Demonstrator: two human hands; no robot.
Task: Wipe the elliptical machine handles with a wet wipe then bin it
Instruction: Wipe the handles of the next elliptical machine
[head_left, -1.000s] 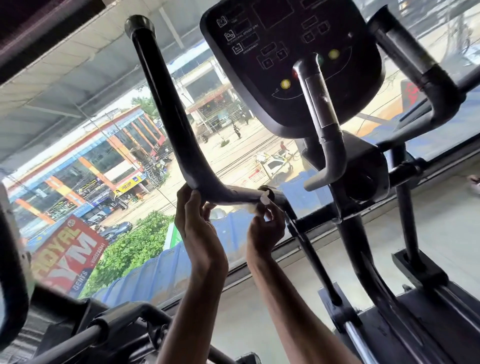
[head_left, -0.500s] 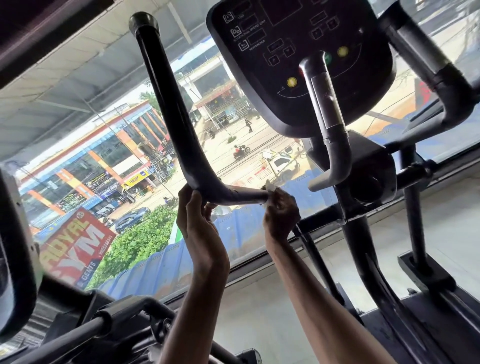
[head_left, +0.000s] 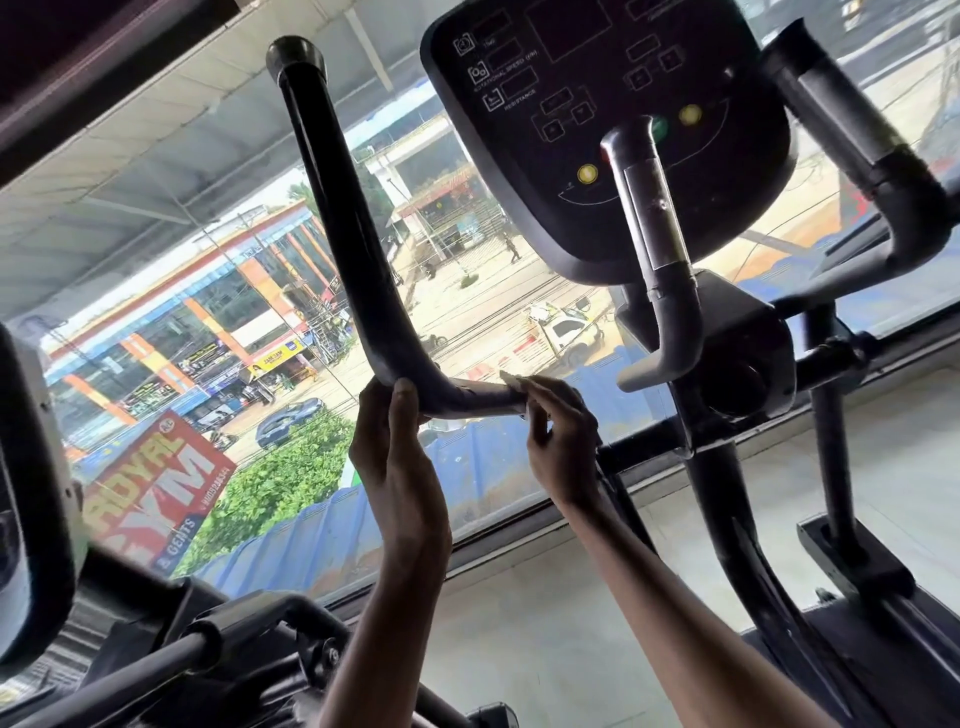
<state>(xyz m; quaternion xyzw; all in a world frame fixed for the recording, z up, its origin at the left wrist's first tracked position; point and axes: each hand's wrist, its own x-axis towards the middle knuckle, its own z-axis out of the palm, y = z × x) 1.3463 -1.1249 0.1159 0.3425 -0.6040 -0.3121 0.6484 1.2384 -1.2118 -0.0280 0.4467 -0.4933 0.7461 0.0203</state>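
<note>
The elliptical's left handle (head_left: 343, 228) is a long black bar that rises to the upper left and bends level at its lower end. My left hand (head_left: 395, 457) grips the bar at that bend from below. My right hand (head_left: 563, 441) wraps a white wet wipe (head_left: 514, 382) round the level stretch just right of the bend; only a corner of the wipe shows above my fingers. The right handle (head_left: 852, 130) stands at the upper right, untouched. A short grey inner grip (head_left: 660, 260) hangs below the console (head_left: 597, 104).
A large window (head_left: 208, 291) fills the view ahead, with a street and buildings below. The elliptical's black frame (head_left: 737, 545) and pedal rails run down at the right. Another machine's dark bars (head_left: 171, 654) sit at the lower left. Pale floor (head_left: 571, 623) lies under my arms.
My right hand slid with the wipe a little along the level part of the left handle, back toward the bend. My left hand kept its hold at the bend.
</note>
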